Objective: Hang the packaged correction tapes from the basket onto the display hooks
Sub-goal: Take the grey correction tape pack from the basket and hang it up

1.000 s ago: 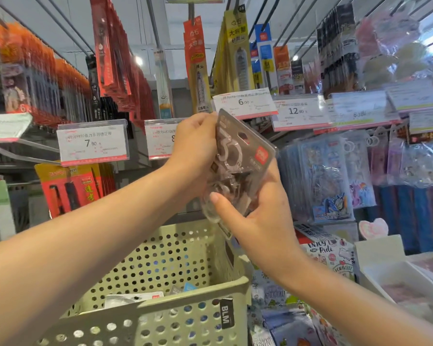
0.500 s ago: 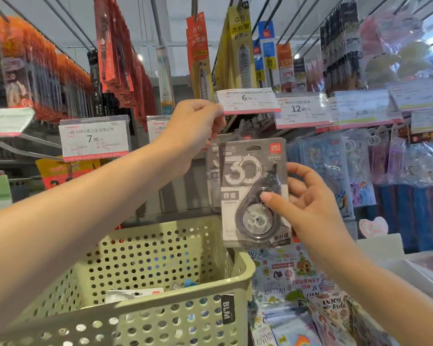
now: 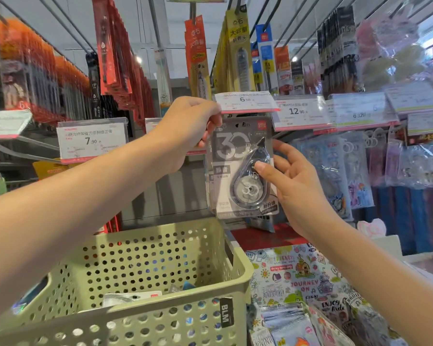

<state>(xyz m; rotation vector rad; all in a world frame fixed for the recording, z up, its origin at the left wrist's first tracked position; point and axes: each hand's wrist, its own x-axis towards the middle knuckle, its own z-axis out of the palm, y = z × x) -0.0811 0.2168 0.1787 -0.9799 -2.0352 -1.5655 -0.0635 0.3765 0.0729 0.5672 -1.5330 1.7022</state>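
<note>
A grey packaged correction tape (image 3: pixel 238 168) marked "30" hangs upright just under the 6.00 price tag (image 3: pixel 245 102). My left hand (image 3: pixel 185 131) pinches the pack's top left corner. My right hand (image 3: pixel 293 181) holds its right side, thumb pressed on the clear blister, fingers behind. The hook itself is hidden behind the tag and pack. Another pack peeks out behind it. Below stands the green perforated basket (image 3: pixel 160 318) with a few more packs (image 3: pixel 133 295) lying at its bottom.
Rows of hooks carry orange and red pen packs (image 3: pixel 35 66) at the left and yellow packs (image 3: pixel 238 51) above. A 7.90 tag (image 3: pixel 91 141) is left, a 12.90 tag (image 3: pixel 298 112) right. Clear sticker bags (image 3: pixel 335 171) hang right; notebooks (image 3: pixel 298 283) lie below.
The pack turned from tilted to upright facing me, then rose toward the 6.00 tag. My left hand shifted to its top corner and my right hand to its side.
</note>
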